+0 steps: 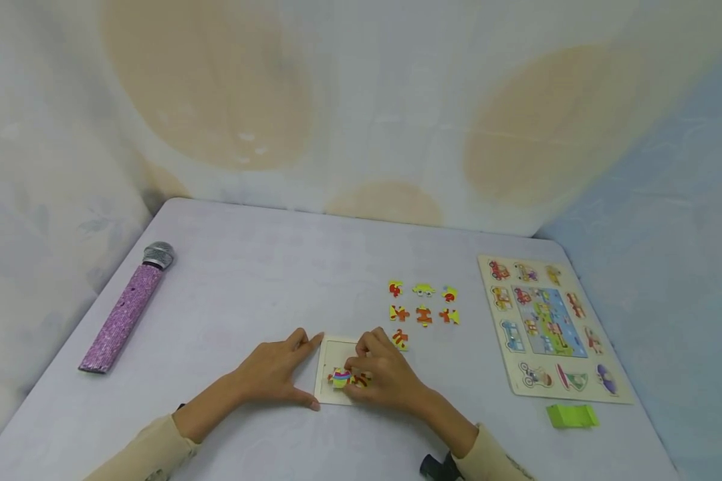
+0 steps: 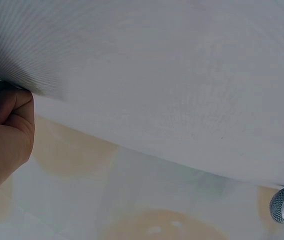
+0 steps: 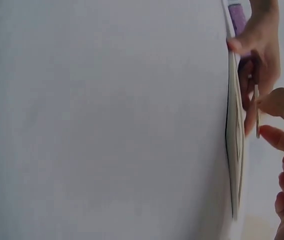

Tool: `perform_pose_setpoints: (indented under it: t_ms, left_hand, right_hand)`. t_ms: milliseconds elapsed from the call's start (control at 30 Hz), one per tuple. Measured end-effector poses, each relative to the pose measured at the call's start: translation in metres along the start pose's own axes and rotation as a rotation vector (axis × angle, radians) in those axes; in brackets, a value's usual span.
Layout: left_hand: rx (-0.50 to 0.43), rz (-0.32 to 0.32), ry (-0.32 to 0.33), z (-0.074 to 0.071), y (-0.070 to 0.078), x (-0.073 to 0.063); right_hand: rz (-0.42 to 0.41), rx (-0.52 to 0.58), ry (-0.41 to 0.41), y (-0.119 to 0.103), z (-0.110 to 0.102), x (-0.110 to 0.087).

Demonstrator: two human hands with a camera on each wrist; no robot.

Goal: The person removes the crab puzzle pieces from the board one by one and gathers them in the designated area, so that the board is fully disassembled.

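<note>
A small wooden puzzle tray (image 1: pixel 337 343) lies on the table between the hands. My left hand (image 1: pixel 271 371) rests along its left side, thumb and index finger spread towards the two left corners. My right hand (image 1: pixel 385 374) pinches a rainbow-striped puzzle piece (image 1: pixel 339 378) over the tray. In the right wrist view this piece (image 3: pixel 257 112) appears edge-on between thumb and finger, raised off the tray (image 3: pixel 235 150). A red and yellow patch (image 1: pixel 362 379) shows between the right fingers, mostly hidden. The left wrist view catches only part of the left hand (image 2: pixel 12 135).
Several loose red and yellow puzzle pieces (image 1: pixel 424 316) lie in rows beyond the right hand. A larger picture puzzle board (image 1: pixel 504 354) sits at the right, with a green block (image 1: pixel 572 416) near it. A glittery pink microphone (image 1: pixel 123 317) lies at the left.
</note>
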State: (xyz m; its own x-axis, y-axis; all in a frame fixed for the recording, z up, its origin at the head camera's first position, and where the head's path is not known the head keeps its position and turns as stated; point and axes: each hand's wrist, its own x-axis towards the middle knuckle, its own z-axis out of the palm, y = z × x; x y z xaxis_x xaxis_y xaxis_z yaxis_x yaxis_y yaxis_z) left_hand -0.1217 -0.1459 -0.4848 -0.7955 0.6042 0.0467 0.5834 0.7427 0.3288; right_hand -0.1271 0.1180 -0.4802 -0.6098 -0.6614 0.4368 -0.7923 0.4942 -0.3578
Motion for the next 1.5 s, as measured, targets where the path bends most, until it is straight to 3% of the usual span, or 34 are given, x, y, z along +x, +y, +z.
perform_pose_setpoints:
  t_ms: [500, 667, 900, 1033, 1167, 1500]
  left_hand:
    - [0.026, -0.03, 0.005, 0.002, -0.006, -0.008]
    - [0.029, -0.012, 0.03, 0.003, -0.007, -0.009]
    - [0.029, -0.007, 0.022, 0.003, -0.005, -0.006]
    - [0.03, -0.01, 0.007, 0.004, -0.004, -0.005]
    - [0.038, -0.012, 0.004, 0.003, -0.003, -0.003]
    - [0.026, -0.024, -0.008, 0.002, -0.001, -0.001]
  right_hand:
    - [0.121, -0.118, 0.06, 0.062, -0.055, -0.043]
    - [0.156, -0.096, 0.098, 0.082, -0.067, -0.052]
    - [0.261, -0.126, 0.037, 0.095, -0.071, -0.055]
    - [0.34, -0.124, -0.003, 0.094, -0.071, -0.058]
    - [0.354, -0.075, 0.007, 0.083, -0.068, -0.058]
    - [0.153, 0.076, -0.095, 0.024, -0.045, -0.036]
